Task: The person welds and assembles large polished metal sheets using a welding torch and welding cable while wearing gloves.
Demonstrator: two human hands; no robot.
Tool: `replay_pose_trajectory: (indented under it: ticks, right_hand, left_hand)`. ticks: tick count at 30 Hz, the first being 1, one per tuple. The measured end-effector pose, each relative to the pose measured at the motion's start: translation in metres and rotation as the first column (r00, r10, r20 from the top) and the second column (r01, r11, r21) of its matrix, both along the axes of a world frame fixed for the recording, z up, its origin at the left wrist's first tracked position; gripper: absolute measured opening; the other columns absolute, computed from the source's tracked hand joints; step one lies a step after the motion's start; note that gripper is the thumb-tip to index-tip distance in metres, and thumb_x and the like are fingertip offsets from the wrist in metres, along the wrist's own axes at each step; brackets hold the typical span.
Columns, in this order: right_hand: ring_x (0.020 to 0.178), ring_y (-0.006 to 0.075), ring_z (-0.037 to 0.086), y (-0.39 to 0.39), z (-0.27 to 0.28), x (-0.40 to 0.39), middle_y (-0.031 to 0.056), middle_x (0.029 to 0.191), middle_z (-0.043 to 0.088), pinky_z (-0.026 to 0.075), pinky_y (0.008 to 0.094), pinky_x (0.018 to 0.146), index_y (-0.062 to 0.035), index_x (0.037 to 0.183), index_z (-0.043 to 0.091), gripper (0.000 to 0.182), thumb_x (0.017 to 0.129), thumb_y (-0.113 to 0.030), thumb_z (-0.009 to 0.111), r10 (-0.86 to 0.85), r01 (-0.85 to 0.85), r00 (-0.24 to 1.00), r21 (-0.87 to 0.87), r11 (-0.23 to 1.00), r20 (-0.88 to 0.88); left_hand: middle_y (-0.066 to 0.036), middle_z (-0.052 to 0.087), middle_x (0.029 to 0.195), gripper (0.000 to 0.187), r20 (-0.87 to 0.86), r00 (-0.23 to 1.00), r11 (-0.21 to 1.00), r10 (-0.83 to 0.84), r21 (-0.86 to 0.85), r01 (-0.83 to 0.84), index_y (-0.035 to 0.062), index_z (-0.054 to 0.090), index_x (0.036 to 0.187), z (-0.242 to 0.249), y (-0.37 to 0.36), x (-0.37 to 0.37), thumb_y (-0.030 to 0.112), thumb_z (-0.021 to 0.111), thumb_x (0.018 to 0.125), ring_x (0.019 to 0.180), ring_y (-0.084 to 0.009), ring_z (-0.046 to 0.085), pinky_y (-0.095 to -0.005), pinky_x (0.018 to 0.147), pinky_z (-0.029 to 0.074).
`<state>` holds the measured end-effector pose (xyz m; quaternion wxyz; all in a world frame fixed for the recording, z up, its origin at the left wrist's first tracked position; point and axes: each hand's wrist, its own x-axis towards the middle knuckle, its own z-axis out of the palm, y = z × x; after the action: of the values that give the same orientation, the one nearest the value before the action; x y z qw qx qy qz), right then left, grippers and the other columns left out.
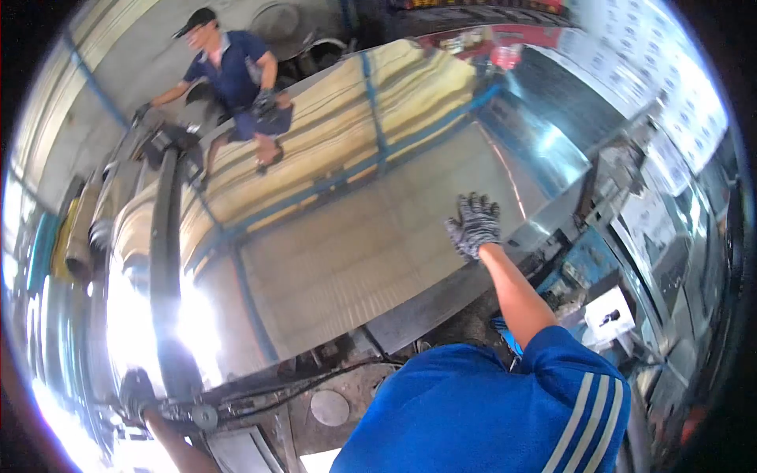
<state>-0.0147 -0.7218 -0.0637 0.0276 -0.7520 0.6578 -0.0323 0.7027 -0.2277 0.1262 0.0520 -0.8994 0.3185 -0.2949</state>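
Observation:
My right hand (476, 227), in a grey knitted glove, lies with spread fingers on a large shiny metal sheet (339, 260), near its right edge. At the lower left, my left hand (138, 394), in a dark glove, is at the near end of a long dark bar (165, 260) that crosses the sheet's left part. Glare and shadow blur the fingers of that hand, so its grip cannot be made out. The sheet mirrors the surroundings as yellowish and blue bands.
Across the sheet stands a co-worker (233, 71) in a dark shirt and cap, one gloved hand near the bar's far end. Rolls (83, 229) stand at the left. A white card (609, 315) and metal frames are at the right. A round disc (330, 407) lies below.

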Motion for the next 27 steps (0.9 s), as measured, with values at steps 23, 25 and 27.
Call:
replay_pose_trajectory:
  ticks: [23, 25, 27]
  right_hand:
    - [0.154, 0.0400, 0.024, -0.028, -0.008, -0.022, 0.0166, 0.167, 0.028, 0.018, 0.0541, 0.125, -0.0181, 0.161, 0.034, 0.082, 0.097, -0.070, 0.038, -0.176, 0.179, 0.977, 0.018, 0.984, -0.124]
    - [0.153, 0.0395, 0.026, -0.040, -0.026, -0.037, 0.0160, 0.166, 0.031, 0.019, 0.0539, 0.125, -0.0181, 0.160, 0.035, 0.080, 0.098, -0.069, 0.038, -0.159, 0.158, 0.981, -0.016, 0.987, -0.108]
    - [0.153, 0.0390, 0.027, -0.042, -0.024, -0.033, 0.0154, 0.165, 0.034, 0.020, 0.0537, 0.124, -0.0182, 0.159, 0.037, 0.079, 0.098, -0.069, 0.037, -0.151, 0.147, 0.985, -0.047, 0.988, -0.090]
  left_hand:
    - [-0.014, 0.075, 0.104, 0.039, -0.103, 0.937, 0.940, 0.334, 0.112, -0.323, 0.0170, 0.078, 0.100, 0.033, -0.032, -0.058, 0.050, 0.061, 0.091, 0.099, -0.0353, 0.072, -0.0489, 0.089, 0.055]
    - [-0.015, 0.076, 0.099, 0.039, -0.101, 0.933, 0.934, 0.346, 0.129, -0.333, 0.0179, 0.079, 0.098, 0.032, -0.032, -0.057, 0.052, 0.060, 0.091, 0.097, -0.0365, 0.072, -0.0499, 0.088, 0.055]
    - [-0.017, 0.075, 0.097, 0.045, -0.085, 0.946, 0.947, 0.314, 0.106, -0.305, 0.0128, 0.079, 0.098, 0.034, -0.031, -0.062, 0.051, 0.057, 0.091, 0.093, -0.0369, 0.073, -0.0498, 0.086, 0.055]
